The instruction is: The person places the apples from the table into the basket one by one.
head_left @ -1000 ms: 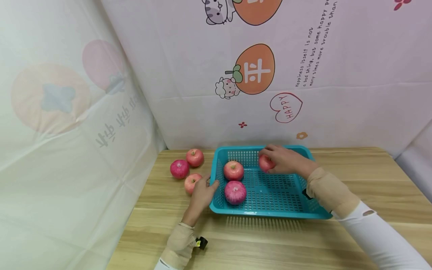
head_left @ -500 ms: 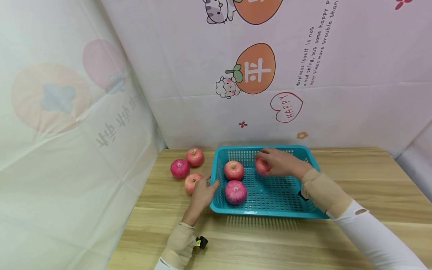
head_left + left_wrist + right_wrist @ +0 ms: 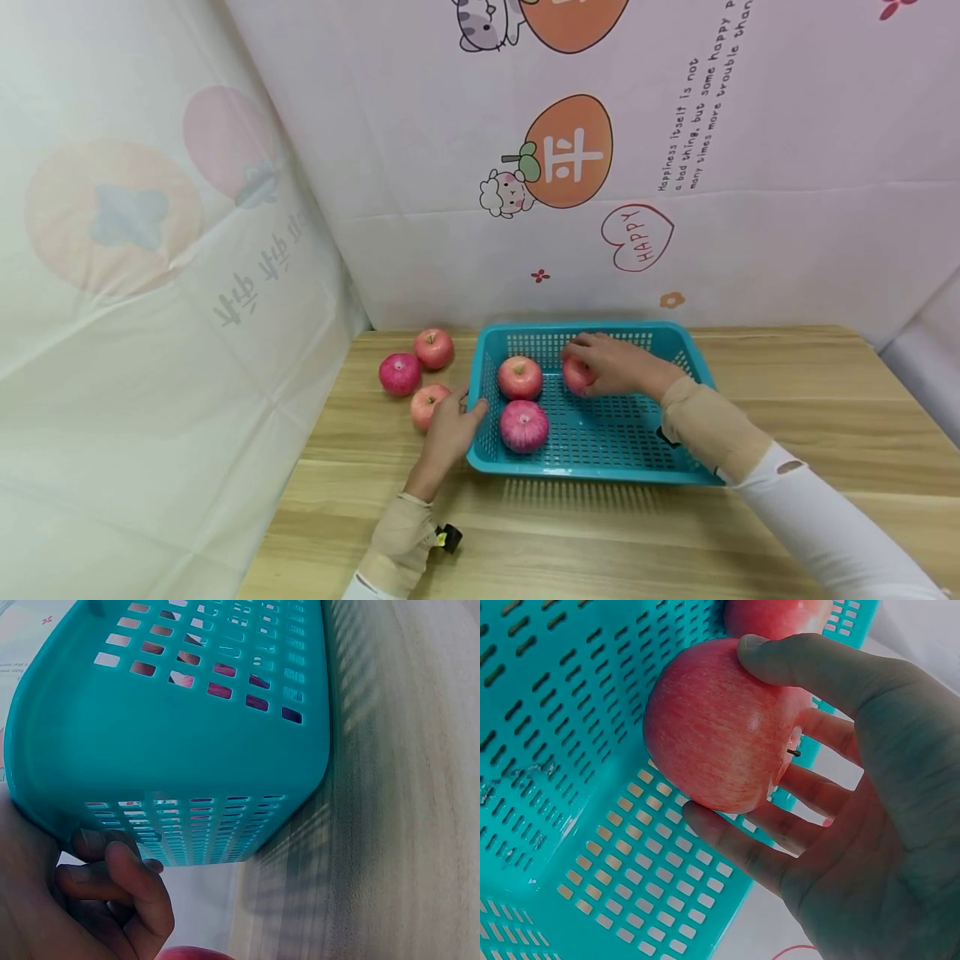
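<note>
My right hand (image 3: 617, 365) grips a red apple (image 3: 577, 377) inside the teal basket (image 3: 592, 477), near its back wall; the right wrist view shows thumb and fingers around this apple (image 3: 712, 724). A second apple (image 3: 520, 378) sits just left of it in the basket, with a pink-purple onion-like fruit (image 3: 524, 426) in front of that one. My left hand (image 3: 448, 433) holds the basket's left rim, its curled fingers (image 3: 139, 889) against the outer wall in the left wrist view.
Left of the basket, two apples (image 3: 433, 349) (image 3: 426, 406) and a dark pink round fruit (image 3: 399, 374) lie on the wooden table (image 3: 337, 500). The apple nearer the front is beside my left hand. A printed white cloth (image 3: 420, 250) hangs behind the table.
My right hand has moved left within the basket, carrying the apple closer to the other apple there. The left hand has stayed at the rim.
</note>
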The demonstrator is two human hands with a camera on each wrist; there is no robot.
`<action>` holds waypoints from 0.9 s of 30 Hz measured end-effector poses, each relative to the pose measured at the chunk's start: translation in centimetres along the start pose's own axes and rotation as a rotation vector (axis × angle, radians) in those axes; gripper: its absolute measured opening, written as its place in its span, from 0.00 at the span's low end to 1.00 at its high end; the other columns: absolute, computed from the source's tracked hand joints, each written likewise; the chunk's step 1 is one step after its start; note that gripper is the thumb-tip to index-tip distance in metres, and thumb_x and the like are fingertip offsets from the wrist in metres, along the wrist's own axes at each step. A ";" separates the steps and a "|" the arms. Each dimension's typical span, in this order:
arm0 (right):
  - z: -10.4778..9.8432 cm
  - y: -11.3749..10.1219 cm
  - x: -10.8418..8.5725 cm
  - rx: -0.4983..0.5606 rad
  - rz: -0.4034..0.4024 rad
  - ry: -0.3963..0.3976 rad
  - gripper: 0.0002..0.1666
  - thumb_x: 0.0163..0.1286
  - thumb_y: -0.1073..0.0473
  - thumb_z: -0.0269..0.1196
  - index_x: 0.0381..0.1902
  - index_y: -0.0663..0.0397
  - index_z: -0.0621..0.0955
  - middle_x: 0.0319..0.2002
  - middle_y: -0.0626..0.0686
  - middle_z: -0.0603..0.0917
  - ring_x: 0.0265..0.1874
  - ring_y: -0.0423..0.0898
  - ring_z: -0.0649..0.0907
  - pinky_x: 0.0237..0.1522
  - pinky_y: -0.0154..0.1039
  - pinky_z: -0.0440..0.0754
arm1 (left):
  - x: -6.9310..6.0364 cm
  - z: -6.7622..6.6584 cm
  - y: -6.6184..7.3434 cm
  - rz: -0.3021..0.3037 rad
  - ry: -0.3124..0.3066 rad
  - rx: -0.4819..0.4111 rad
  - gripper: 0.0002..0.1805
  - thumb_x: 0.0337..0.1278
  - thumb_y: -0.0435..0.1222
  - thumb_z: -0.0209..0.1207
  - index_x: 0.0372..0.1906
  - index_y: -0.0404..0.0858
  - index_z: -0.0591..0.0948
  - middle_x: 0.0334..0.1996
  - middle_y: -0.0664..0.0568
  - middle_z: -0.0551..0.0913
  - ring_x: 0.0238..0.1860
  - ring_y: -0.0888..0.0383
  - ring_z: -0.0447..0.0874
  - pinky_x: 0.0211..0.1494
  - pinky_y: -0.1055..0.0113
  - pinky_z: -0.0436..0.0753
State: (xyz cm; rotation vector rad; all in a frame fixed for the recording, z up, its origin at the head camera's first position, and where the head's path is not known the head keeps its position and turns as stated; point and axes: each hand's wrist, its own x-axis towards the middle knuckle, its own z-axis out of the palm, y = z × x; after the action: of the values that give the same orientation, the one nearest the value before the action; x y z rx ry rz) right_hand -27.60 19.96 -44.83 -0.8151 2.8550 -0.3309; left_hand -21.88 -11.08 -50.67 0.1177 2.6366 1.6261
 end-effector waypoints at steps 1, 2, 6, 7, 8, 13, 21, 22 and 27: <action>0.1 -0.1 0.1 0.001 0.002 -0.005 0.35 0.67 0.53 0.76 0.70 0.45 0.79 0.72 0.62 0.75 0.65 0.64 0.77 0.60 0.65 0.84 | 0.0 0.0 0.0 -0.001 0.001 0.002 0.25 0.77 0.40 0.58 0.69 0.29 0.78 0.56 0.33 0.88 0.49 0.45 0.93 0.48 0.49 0.92; 0.2 -0.1 0.1 -0.005 -0.001 -0.007 0.35 0.66 0.53 0.76 0.70 0.45 0.79 0.72 0.63 0.75 0.65 0.64 0.77 0.60 0.65 0.84 | 0.0 0.0 0.0 0.000 0.002 0.006 0.25 0.77 0.40 0.58 0.70 0.29 0.77 0.56 0.33 0.88 0.49 0.45 0.93 0.49 0.49 0.92; 0.5 -0.3 0.5 -0.020 -0.006 -0.017 0.35 0.66 0.53 0.76 0.69 0.44 0.79 0.71 0.61 0.76 0.66 0.63 0.77 0.63 0.64 0.83 | -0.1 0.0 0.0 0.000 0.002 0.007 0.26 0.77 0.40 0.58 0.70 0.29 0.77 0.57 0.33 0.88 0.51 0.45 0.93 0.50 0.49 0.92; 0.6 -0.3 0.5 -0.025 -0.007 -0.019 0.35 0.66 0.53 0.76 0.70 0.44 0.79 0.70 0.61 0.76 0.65 0.63 0.77 0.63 0.63 0.83 | -0.1 0.0 0.0 0.000 0.002 0.006 0.25 0.77 0.40 0.58 0.70 0.29 0.78 0.57 0.34 0.88 0.51 0.45 0.92 0.51 0.49 0.92; 0.7 -0.4 0.6 -0.030 -0.007 -0.021 0.35 0.66 0.52 0.76 0.70 0.43 0.79 0.70 0.60 0.76 0.65 0.62 0.77 0.63 0.63 0.83 | -0.1 0.0 0.0 0.003 0.002 0.004 0.25 0.77 0.40 0.58 0.69 0.30 0.78 0.57 0.34 0.88 0.50 0.45 0.93 0.50 0.49 0.92; 0.9 -0.4 0.7 -0.018 -0.003 -0.036 0.36 0.67 0.51 0.76 0.71 0.44 0.78 0.71 0.61 0.75 0.65 0.61 0.77 0.64 0.63 0.82 | -0.1 0.0 0.1 0.010 -0.001 -0.005 0.24 0.77 0.39 0.58 0.69 0.31 0.78 0.56 0.34 0.88 0.49 0.45 0.93 0.49 0.49 0.92; 1.4 -0.3 1.0 -0.012 -0.024 -0.041 0.37 0.66 0.54 0.76 0.72 0.47 0.78 0.71 0.62 0.75 0.63 0.62 0.78 0.62 0.64 0.83 | -0.1 -0.1 0.2 0.007 0.005 0.002 0.23 0.77 0.39 0.58 0.68 0.32 0.79 0.55 0.35 0.89 0.48 0.46 0.93 0.48 0.50 0.93; 1.4 -0.4 0.9 -0.011 -0.025 -0.041 0.37 0.65 0.54 0.76 0.72 0.47 0.78 0.71 0.62 0.75 0.63 0.62 0.78 0.62 0.64 0.83 | -0.1 -0.1 0.2 0.008 0.005 0.000 0.23 0.77 0.39 0.58 0.68 0.32 0.79 0.55 0.35 0.89 0.48 0.46 0.93 0.48 0.50 0.93; 1.5 -0.4 0.9 -0.006 -0.014 -0.039 0.37 0.66 0.54 0.76 0.72 0.47 0.78 0.72 0.62 0.75 0.65 0.63 0.77 0.63 0.65 0.82 | -0.2 0.0 0.1 0.013 0.005 -0.010 0.23 0.77 0.39 0.58 0.67 0.31 0.80 0.53 0.35 0.89 0.46 0.45 0.94 0.46 0.51 0.93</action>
State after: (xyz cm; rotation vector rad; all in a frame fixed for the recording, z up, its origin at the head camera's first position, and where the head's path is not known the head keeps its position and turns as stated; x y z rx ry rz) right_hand -27.83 18.89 -46.24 -0.8332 2.8169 -0.3046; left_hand -21.72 -11.08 -50.54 0.1309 2.6364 1.6459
